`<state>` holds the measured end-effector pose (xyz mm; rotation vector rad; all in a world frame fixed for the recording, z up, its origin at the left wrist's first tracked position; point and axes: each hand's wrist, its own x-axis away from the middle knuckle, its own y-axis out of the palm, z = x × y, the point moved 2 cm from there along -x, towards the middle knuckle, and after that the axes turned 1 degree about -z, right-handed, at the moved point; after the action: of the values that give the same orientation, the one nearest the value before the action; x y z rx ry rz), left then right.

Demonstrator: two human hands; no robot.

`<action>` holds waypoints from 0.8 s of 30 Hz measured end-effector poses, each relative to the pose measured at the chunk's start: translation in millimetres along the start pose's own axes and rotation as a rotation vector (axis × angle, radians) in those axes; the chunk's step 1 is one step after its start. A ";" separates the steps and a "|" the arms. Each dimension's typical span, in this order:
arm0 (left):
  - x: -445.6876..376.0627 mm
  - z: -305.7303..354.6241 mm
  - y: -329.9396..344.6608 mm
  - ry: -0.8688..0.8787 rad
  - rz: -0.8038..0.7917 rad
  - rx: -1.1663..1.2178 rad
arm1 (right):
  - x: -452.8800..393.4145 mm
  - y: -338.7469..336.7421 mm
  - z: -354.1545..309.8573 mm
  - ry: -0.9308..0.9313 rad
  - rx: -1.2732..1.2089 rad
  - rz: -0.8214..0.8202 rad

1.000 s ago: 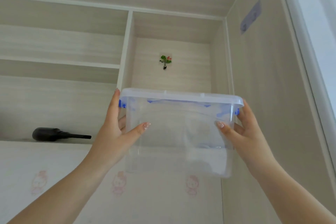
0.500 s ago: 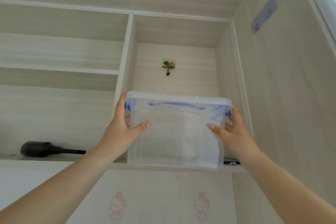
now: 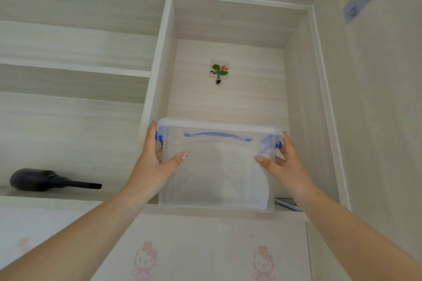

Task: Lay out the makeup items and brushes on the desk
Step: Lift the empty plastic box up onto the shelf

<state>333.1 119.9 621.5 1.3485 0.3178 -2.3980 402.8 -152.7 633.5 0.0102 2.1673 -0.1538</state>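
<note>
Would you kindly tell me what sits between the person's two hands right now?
In the head view, the clear lidded storage box sits between the left hand and right hand, which grip its two ends.

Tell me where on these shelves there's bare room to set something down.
The long shelf is bare between the black blower and the divider. The narrower shelf above shows nothing on it, though its top surface is hidden. The right compartment is crowded: the clear box, held by left hand and right hand, fills it, with a flat device beside it.
</note>
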 end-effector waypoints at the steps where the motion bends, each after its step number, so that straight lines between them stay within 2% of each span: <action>1: -1.3 -8.2 0.7 0.008 0.021 -0.004 | -2.3 3.3 4.9 0.013 0.014 -0.002; 4: -4.4 -31.0 4.1 0.003 0.091 -0.044 | -6.9 12.5 13.0 0.025 0.053 -0.009; 10: -6.2 -49.6 7.9 -0.140 0.228 -0.127 | -16.4 34.1 23.8 0.063 0.079 -0.024; 24: -8.1 -57.6 8.1 -0.158 0.198 -0.133 | -18.6 51.0 40.1 0.133 0.020 0.047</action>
<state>384.9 135.4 598.5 1.0726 0.2815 -2.2587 449.7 -105.7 621.1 0.0853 2.2959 -0.1519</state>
